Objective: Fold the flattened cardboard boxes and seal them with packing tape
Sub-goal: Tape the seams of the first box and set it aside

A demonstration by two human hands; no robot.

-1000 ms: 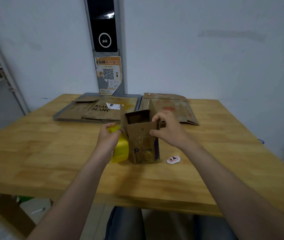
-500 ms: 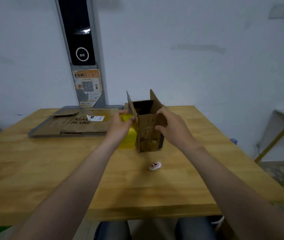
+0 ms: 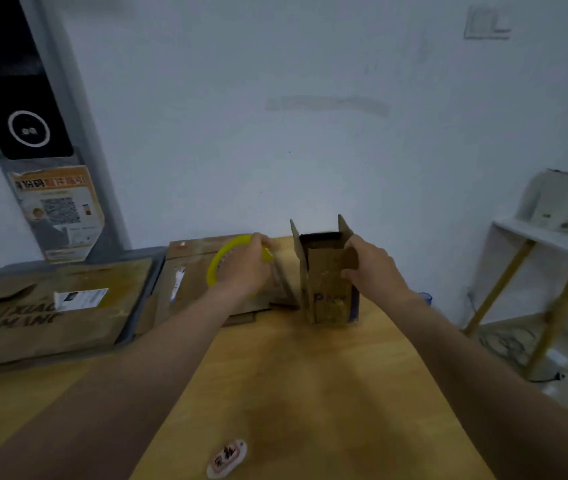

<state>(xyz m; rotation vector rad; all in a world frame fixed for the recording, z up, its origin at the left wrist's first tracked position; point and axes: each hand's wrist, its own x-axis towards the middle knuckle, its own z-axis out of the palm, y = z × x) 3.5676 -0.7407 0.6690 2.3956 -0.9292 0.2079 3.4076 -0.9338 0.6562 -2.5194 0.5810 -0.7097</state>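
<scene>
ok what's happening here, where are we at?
A person is assembling a small cardboard box on the wooden table. The right hand grips the upright box near its top, where the flaps stand open. The left hand holds a yellow tape roll beside it, over the flattened boxes. The top is not yet sealed.

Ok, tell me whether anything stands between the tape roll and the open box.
Nothing visible does. The left hand holds the yellow tape roll just left of the upright cardboard box, which the right hand grips; only the box's own raised side flap faces the tape.
</scene>
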